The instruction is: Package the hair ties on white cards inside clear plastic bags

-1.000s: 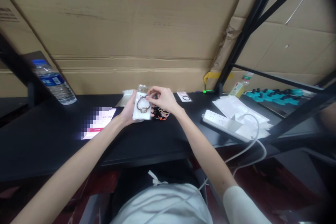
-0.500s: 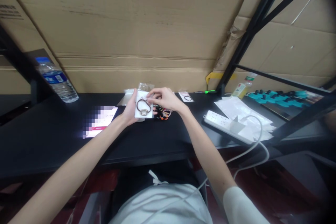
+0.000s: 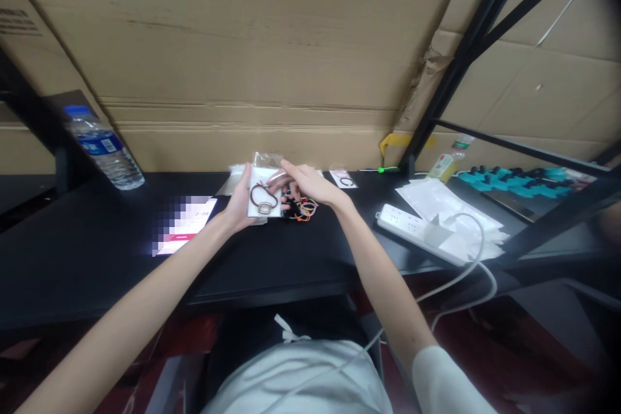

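My left hand is closed around a white card, thumb along its left edge and fingertips showing past its right side. On the card lies a dark cord bracelet with a pale, squarish centrepiece. A clear plastic bag shows at the card's top edge. My right hand hovers over the card's upper right with bent fingers apart; its fingertips are near the cord, and I cannot tell whether they touch it. Several coloured cords lie on the black table under my right hand.
A lit phone lies to the left, with a water bottle behind it. Rightward are a small packaged bracelet, a green-handled tool, a power strip with a cable, white papers and a drink bottle.
My right hand's fingers have moved from a pinch near the top of the cord to a looser, more spread pose. The card in my left hand has barely shifted.
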Tool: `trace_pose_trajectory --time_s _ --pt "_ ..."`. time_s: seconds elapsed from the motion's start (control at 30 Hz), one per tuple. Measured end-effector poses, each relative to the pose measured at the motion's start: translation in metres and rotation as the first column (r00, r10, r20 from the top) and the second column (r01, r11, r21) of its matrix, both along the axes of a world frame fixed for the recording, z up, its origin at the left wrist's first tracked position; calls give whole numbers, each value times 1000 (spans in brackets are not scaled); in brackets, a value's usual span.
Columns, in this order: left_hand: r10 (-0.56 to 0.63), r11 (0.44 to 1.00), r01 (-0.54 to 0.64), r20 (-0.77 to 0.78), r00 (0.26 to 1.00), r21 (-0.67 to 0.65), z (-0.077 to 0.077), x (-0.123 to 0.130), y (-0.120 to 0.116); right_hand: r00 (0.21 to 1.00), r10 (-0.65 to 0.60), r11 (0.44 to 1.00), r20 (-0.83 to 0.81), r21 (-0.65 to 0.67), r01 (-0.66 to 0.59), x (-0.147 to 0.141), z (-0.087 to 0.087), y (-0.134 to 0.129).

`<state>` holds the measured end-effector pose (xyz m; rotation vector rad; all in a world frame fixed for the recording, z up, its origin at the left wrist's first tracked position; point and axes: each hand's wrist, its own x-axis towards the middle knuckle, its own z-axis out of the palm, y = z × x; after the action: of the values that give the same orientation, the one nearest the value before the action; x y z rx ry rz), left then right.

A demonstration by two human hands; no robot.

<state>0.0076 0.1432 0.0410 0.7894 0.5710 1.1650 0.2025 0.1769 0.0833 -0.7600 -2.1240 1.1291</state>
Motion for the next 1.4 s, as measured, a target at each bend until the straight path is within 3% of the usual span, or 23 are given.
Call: trace_pose_trajectory --time_s 0.97,1.4 --pt "30 999 -31 -100 995 -12 1 -1 -2 994 75 995 74 66 -79 3 3 -12" --pt "-44 999 46 -80 996 20 -4 -2 2 993 -116 940 -8 323 113 5 2 -7"
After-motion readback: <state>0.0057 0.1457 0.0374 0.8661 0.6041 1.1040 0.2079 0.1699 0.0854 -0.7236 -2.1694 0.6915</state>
